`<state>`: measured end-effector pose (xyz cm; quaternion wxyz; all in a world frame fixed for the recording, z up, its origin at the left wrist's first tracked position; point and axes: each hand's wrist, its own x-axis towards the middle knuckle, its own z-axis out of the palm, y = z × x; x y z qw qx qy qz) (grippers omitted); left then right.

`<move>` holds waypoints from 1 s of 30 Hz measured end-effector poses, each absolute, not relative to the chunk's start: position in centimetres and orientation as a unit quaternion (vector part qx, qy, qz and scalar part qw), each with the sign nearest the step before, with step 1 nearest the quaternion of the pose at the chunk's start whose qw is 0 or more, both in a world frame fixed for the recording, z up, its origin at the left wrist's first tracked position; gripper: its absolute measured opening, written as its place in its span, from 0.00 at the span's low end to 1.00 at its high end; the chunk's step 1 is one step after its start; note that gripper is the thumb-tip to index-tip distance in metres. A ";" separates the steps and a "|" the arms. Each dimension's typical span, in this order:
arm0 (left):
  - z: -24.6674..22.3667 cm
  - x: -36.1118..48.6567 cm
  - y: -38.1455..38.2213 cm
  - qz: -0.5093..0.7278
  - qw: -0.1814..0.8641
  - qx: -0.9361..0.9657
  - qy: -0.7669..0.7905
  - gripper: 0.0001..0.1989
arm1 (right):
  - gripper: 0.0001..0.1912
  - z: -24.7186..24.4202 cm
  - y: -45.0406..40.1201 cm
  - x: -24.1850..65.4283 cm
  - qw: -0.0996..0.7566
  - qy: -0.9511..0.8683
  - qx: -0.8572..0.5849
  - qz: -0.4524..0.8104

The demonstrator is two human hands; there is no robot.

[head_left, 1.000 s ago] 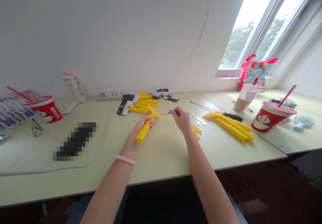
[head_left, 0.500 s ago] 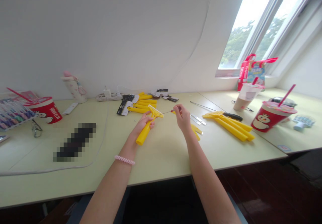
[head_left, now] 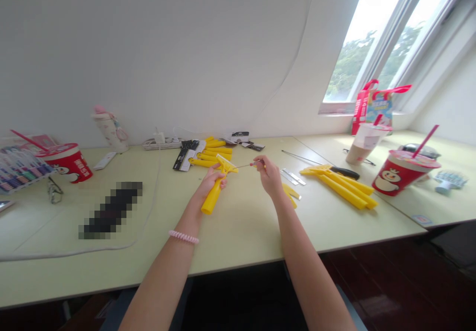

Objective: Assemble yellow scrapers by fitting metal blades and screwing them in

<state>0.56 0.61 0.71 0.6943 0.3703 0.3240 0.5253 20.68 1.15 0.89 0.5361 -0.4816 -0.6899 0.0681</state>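
A yellow scraper (head_left: 212,196) is gripped in my left hand (head_left: 208,185), its wide head up and its handle pointing down toward me. My right hand (head_left: 268,175) pinches a thin screwdriver (head_left: 245,165) with a red part near the fingers; its shaft reaches left to the scraper's head. Whether the tip touches a screw is too small to tell. Beside my right hand lie flat metal blades (head_left: 293,176) and smaller yellow pieces (head_left: 290,194), partly hidden by my wrist. Several yellow scrapers (head_left: 213,152) lie behind my left hand, near black-and-white cards (head_left: 186,155).
More yellow scrapers (head_left: 345,187) lie at the right, by a long black-handled screwdriver (head_left: 345,172) and a red cup (head_left: 399,175). At the left are another red cup (head_left: 72,165), pens (head_left: 22,170), a bottle (head_left: 110,132) and a blurred-out dark object (head_left: 111,211).
The scraper's head has shifted slightly left in my left hand. My right hand and the screwdriver have moved a little to the left too.
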 end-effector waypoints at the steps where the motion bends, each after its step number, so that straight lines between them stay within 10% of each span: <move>1: 0.7 0.6 0.6 0.526 0.691 0.372 0.327 0.30 | 0.11 0.8 1.2 20.7 0.534 -0.691 -0.483 0.062; 30: 0.5 0.7 0.8 0.518 0.675 0.395 0.346 0.26 | 0.10 0.9 1.3 20.7 0.569 -0.690 -0.446 0.038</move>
